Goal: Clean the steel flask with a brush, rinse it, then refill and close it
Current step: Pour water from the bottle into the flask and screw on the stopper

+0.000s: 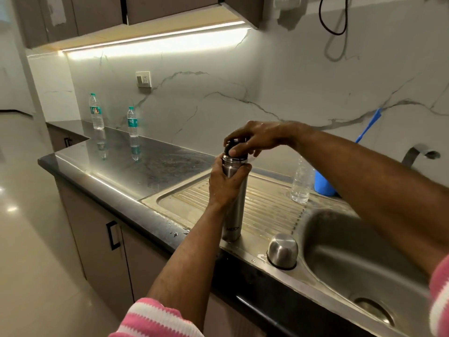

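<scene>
The steel flask (pixel 235 212) stands upright on the ribbed drainboard (pixel 272 210) left of the sink. My left hand (pixel 224 183) grips its upper body. My right hand (pixel 252 137) reaches over from the right, and its fingers curl round the black stopper (pixel 229 148) at the flask's mouth. The flask's steel cup lid (pixel 282 250) sits upside down on the sink's front rim, apart from the flask. A blue brush (pixel 369 125) stands in a blue cup (pixel 324 183) against the wall behind my right arm.
A clear plastic bottle (pixel 301 183) stands at the drainboard's back right. Two sealed water bottles (pixel 96 113) (pixel 132 122) stand on the dark counter at the far left. The sink bowl (pixel 352 259) and the tap (pixel 418 154) are to the right.
</scene>
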